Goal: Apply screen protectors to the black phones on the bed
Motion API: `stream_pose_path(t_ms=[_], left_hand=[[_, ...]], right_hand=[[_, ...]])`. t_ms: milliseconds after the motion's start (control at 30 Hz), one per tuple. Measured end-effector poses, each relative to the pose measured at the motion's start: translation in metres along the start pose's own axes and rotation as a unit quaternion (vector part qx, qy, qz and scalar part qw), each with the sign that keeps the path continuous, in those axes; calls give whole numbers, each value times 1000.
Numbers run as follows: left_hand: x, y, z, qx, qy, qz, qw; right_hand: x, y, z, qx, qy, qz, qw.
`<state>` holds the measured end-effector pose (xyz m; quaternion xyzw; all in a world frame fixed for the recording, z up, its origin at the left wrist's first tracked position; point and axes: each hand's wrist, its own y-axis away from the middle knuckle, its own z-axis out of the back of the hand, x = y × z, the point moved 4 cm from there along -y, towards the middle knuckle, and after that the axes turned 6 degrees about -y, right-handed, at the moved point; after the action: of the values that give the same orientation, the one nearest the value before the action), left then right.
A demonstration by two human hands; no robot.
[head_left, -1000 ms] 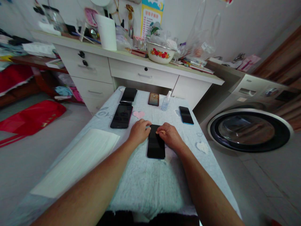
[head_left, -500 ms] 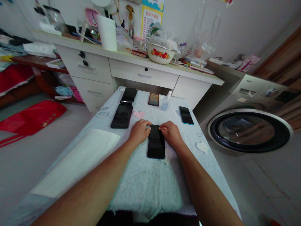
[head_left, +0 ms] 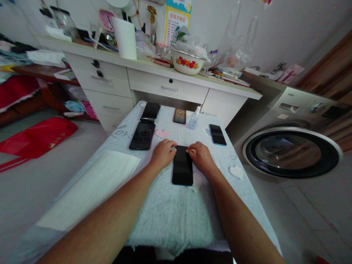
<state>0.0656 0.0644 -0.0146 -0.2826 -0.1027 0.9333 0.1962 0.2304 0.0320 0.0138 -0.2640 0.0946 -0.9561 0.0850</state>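
A black smartphone [head_left: 182,167] lies screen up on the cloth-covered table, between my two hands. My left hand [head_left: 164,152] has its curled fingers on the phone's upper left edge. At the upper right edge, my right hand [head_left: 200,154] pinches the phone in the same way. Both hands are closed, with their fingertips at the far corners; the undersides of the fingers are hidden. Beyond my left hand lies another dark phone [head_left: 142,135] with a pinkish edge. To the right of my right hand is a blue-edged phone [head_left: 218,135].
White paper sheets [head_left: 93,187] lie on the table's left. Toward the back are a dark phone stack [head_left: 150,111], a brown-faced phone [head_left: 179,116] and a clear spray bottle [head_left: 194,119]. A white drawer desk [head_left: 165,82] stands behind, a washing machine [head_left: 297,128] to the right.
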Motion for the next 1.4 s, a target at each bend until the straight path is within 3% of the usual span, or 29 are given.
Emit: stream_pose_path(t_ms=[433,1067,1400], left_hand=[[0,0,0,1,-3,0,1000],[0,0,0,4,-6,4,1000],[1,0,0,5,0,3,1000]], right_hand=[[2,5,4,60,-71,61,994],[25,12,9,183,-107,106,972],[34,17,6,150,-51,126,979]])
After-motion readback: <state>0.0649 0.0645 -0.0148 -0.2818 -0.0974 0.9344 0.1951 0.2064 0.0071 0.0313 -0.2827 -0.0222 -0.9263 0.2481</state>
